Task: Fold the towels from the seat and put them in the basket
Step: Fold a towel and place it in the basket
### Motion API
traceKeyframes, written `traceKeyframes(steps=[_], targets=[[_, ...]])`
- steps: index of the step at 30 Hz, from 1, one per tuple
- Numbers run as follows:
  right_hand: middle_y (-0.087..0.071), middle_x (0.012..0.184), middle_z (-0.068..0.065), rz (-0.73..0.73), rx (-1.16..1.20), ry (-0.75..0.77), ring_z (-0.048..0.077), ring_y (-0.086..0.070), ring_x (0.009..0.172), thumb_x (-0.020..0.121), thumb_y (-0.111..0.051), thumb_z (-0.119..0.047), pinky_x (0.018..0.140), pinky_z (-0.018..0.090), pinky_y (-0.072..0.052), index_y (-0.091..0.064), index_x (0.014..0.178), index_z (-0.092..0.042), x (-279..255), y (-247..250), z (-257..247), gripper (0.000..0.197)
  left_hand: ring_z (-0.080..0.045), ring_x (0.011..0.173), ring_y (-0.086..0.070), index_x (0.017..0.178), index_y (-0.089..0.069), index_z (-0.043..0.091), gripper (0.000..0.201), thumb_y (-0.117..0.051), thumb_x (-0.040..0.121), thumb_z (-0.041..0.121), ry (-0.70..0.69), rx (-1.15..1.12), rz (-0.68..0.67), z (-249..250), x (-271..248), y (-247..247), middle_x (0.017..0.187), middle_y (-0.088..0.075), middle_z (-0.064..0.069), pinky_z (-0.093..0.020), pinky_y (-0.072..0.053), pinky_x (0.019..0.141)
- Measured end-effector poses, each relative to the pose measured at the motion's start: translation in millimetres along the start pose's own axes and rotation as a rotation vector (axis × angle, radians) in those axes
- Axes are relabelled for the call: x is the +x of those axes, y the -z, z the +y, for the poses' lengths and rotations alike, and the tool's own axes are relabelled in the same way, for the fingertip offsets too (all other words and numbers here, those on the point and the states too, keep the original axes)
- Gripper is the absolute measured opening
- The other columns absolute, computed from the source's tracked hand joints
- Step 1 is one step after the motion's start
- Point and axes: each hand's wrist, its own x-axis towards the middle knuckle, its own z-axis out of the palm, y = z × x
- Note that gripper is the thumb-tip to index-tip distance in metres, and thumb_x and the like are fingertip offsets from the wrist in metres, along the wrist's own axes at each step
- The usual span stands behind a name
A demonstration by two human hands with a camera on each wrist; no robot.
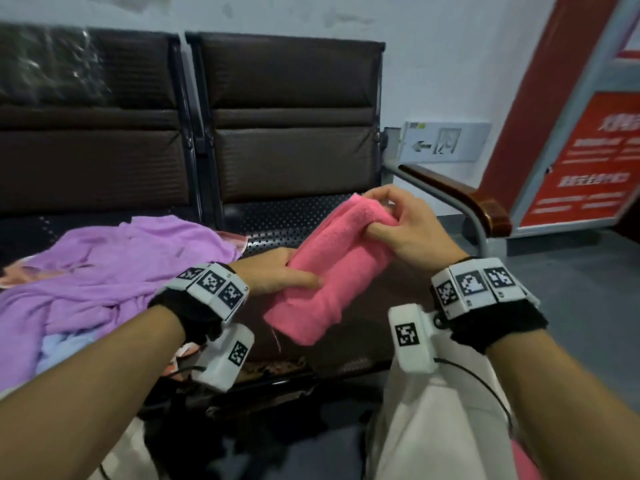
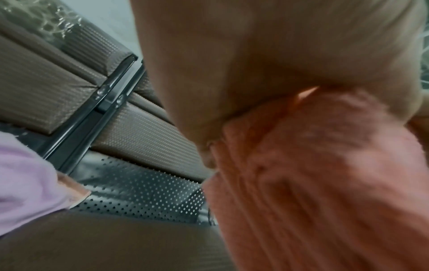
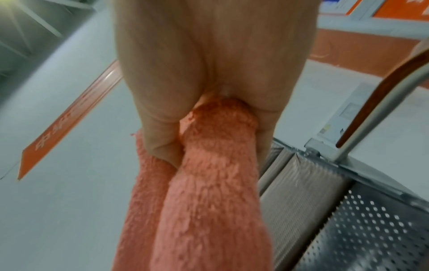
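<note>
A pink towel (image 1: 332, 265), folded into a long thick strip, is held in the air above the right seat (image 1: 287, 216). My right hand (image 1: 398, 223) pinches its far end, thumb under and fingers curled over the top; the right wrist view shows the pink towel (image 3: 209, 183) clamped there. My left hand (image 1: 287, 271) grips the strip's near left side, thumb on top, and the pink towel (image 2: 325, 183) fills that wrist's view. A purple towel (image 1: 114, 268) lies crumpled on the left seat, with a light blue towel (image 1: 65, 344) partly under it. No basket is in view.
Dark padded backrests (image 1: 287, 109) stand behind the perforated metal seats. A wooden armrest on a metal tube (image 1: 464, 199) bounds the bench on the right. A red sign board (image 1: 585, 157) leans by the wall. Grey floor lies right of the bench; my pale trouser leg (image 1: 433, 427) is below.
</note>
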Motion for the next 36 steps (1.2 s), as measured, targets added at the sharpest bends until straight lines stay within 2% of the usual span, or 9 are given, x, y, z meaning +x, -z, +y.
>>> traceKeyframes(steps=[2,7,12,16,22,26,31,34,36], targets=[[-0.067,0.094,0.011,0.063,0.024,-0.025,0.018,-0.062,0.084,0.072,-0.064,0.006,0.074,0.032,-0.052,-0.06,0.096,-0.02,-8.9,22.2,-1.6,0.035,-0.026,0.098,-0.067,0.112,-0.06,0.014,0.032,-0.069,0.083,0.02,-0.053,0.098,0.021,21.0,-2.5,-6.2,0.109,-0.069,-0.012,-0.04,-0.053,0.09],[-0.068,0.088,-0.005,0.301,0.124,-0.08,-0.002,-0.062,0.074,0.068,-0.064,-0.01,0.062,0.017,-0.05,-0.065,0.089,-0.024,-40.2,78.0,10.3,0.025,-0.022,0.096,-0.064,0.116,-0.059,0.008,0.054,-0.055,0.068,0.032,-0.165,0.25,-0.052,94.5,7.7,-35.0,0.113,-0.066,-0.013,-0.031,-0.051,0.085],[-0.066,0.071,-0.012,0.527,0.229,-0.171,-0.003,-0.058,0.063,0.062,-0.061,-0.017,0.053,0.016,-0.046,-0.065,0.082,-0.022,-91.8,147.1,46.1,0.021,-0.026,0.096,-0.065,0.112,-0.06,0.008,0.044,-0.074,0.075,0.026,-0.146,0.35,-0.203,152.9,53.1,-92.0,0.109,-0.067,-0.013,-0.039,-0.051,0.089],[-0.065,0.071,-0.012,0.663,0.186,-0.309,-0.001,-0.057,0.064,0.059,-0.061,-0.019,0.057,0.017,-0.046,-0.065,0.08,-0.022,-154.8,193.9,99.3,0.021,-0.022,0.095,-0.064,0.109,-0.06,0.016,0.044,-0.071,0.077,0.044,-0.122,0.548,-0.256,162.6,98.7,-159.5,0.106,-0.067,-0.004,-0.037,-0.05,0.09],[-0.066,0.081,-0.001,0.66,0.103,-0.626,0.01,-0.06,0.076,0.072,-0.07,0.001,0.072,0.03,-0.047,-0.065,0.082,-0.022,-268.9,217.3,197.0,0.025,-0.023,0.097,-0.062,0.111,-0.062,0.013,0.037,-0.07,0.077,0.027,-0.089,0.634,-0.393,107.8,144.2,-298.0,0.106,-0.067,-0.006,-0.031,-0.05,0.088],[-0.067,0.085,0.003,0.642,0.042,-0.826,0.017,-0.061,0.083,0.074,-0.071,0.0,0.069,0.023,-0.053,-0.066,0.093,-0.015,-328.0,210.8,245.7,0.025,-0.025,0.096,-0.063,0.111,-0.064,0.014,0.035,-0.069,0.077,0.022,-0.092,0.635,-0.48,54.2,153.5,-376.3,0.104,-0.068,-0.008,-0.031,-0.049,0.086],[-0.068,0.105,0.016,0.42,-0.043,-1.036,0.03,-0.062,0.101,0.079,-0.069,-0.008,0.092,0.043,-0.05,-0.066,0.11,-0.007,-366.8,197.9,288.8,0.031,-0.027,0.094,-0.059,0.111,-0.059,0.005,0.034,-0.063,0.085,0.027,-0.061,0.724,-0.72,-0.1,161.1,-440.6,0.109,-0.063,-0.014,-0.028,-0.044,0.076],[-0.066,0.092,0.01,0.256,-0.165,-1.109,0.025,-0.061,0.086,0.08,-0.069,-0.019,0.08,0.041,-0.049,-0.067,0.093,-0.012,-373.2,191.8,309.3,0.015,-0.03,0.098,-0.058,0.111,-0.056,0.004,0.037,-0.059,0.089,0.033,-0.015,0.728,-0.889,-23.8,159.2,-468.0,0.11,-0.061,-0.015,-0.025,-0.037,0.072],[-0.065,0.095,0.003,0.085,-0.272,-1.133,0.019,-0.058,0.087,0.084,-0.064,-0.025,0.078,0.033,-0.046,-0.066,0.097,-0.017,-373.7,184.2,322.6,0.016,-0.029,0.101,-0.058,0.114,-0.056,0.005,0.039,-0.057,0.09,0.036,0.013,0.765,-0.962,-36.4,157.9,-480.7,0.111,-0.061,-0.014,-0.027,-0.038,0.073]])
